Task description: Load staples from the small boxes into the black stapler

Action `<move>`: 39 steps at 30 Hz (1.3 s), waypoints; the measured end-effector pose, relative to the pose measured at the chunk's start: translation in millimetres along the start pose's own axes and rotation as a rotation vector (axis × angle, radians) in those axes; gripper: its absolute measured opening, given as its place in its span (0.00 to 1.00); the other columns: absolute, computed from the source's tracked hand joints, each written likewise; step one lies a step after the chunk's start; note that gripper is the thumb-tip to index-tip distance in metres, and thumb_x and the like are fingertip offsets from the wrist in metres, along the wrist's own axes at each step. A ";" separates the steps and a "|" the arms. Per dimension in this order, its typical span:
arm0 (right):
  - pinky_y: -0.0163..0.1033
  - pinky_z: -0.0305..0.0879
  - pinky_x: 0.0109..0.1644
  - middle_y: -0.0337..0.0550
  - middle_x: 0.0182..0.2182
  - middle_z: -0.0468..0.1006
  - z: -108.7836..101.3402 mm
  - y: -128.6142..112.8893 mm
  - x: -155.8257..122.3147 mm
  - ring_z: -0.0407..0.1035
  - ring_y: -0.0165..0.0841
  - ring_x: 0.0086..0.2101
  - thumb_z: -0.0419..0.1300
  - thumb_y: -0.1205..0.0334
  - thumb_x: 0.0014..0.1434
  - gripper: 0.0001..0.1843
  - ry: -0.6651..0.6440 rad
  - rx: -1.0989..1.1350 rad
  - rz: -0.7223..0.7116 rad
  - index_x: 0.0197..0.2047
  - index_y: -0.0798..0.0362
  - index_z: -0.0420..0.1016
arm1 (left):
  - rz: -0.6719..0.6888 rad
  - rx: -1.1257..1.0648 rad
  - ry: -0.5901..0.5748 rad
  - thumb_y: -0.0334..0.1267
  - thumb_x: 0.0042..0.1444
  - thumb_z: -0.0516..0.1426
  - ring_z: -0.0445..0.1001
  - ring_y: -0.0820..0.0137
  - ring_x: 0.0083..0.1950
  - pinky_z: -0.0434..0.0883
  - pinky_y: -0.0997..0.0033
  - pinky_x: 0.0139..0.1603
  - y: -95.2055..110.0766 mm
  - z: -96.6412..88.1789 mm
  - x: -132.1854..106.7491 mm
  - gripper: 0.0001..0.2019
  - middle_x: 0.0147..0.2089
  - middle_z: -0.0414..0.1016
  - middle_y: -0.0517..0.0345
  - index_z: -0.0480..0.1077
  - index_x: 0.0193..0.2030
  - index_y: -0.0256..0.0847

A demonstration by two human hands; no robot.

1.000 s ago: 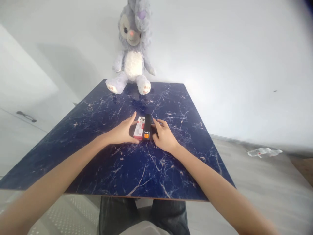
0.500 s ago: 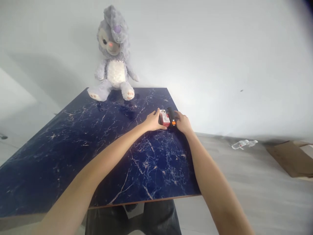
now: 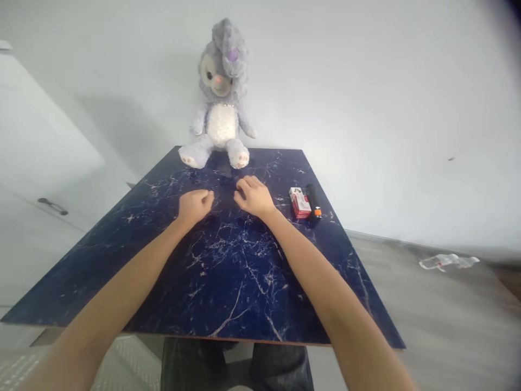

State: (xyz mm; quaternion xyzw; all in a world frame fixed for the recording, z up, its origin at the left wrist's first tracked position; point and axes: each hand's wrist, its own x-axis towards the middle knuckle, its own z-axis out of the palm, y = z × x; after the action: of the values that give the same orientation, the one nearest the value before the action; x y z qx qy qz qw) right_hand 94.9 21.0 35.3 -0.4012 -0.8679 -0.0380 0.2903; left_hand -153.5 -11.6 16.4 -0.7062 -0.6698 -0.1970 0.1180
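Note:
My left hand [image 3: 195, 207] is curled into a loose fist over the middle of the dark blue marbled table [image 3: 228, 277], with nothing visible in it. To its right, my right hand [image 3: 254, 195] holds nothing; its fingers are bent and its thumb stands apart from them. A small red-and-white box [image 3: 300, 203] lies farther right, clear of both hands. Touching or very close to the box is a black cylinder with an orange patch [image 3: 313, 201], which looks like a small flashlight.
A large grey plush toy [image 3: 222, 122] sits at the table's back edge against the wall. On the floor at right lies a clear plastic item [image 3: 448, 262]. A white cabinet with a dark handle [image 3: 52, 206] stands at the left.
Both hands have left the box and the black cylinder and moved left to mid-table. Box and cylinder stay side by side near the right edge. The camera view has turned somewhat left.

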 end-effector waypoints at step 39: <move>0.39 0.64 0.47 0.53 0.42 0.85 49.9 -38.2 30.9 0.77 0.41 0.41 0.49 0.52 0.72 0.24 -0.348 -0.033 0.174 0.42 0.53 0.85 | 0.019 0.000 -0.206 0.46 0.70 0.49 0.78 0.54 0.39 0.69 0.59 0.42 9.0 9.6 5.4 0.18 0.34 0.79 0.46 0.76 0.36 0.42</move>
State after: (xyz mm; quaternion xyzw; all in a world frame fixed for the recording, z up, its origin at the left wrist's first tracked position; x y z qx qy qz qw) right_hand 28.1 31.0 16.8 -0.4801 -0.8662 0.0431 0.1316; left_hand -143.3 -3.3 11.1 -0.7290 -0.6716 -0.1222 0.0504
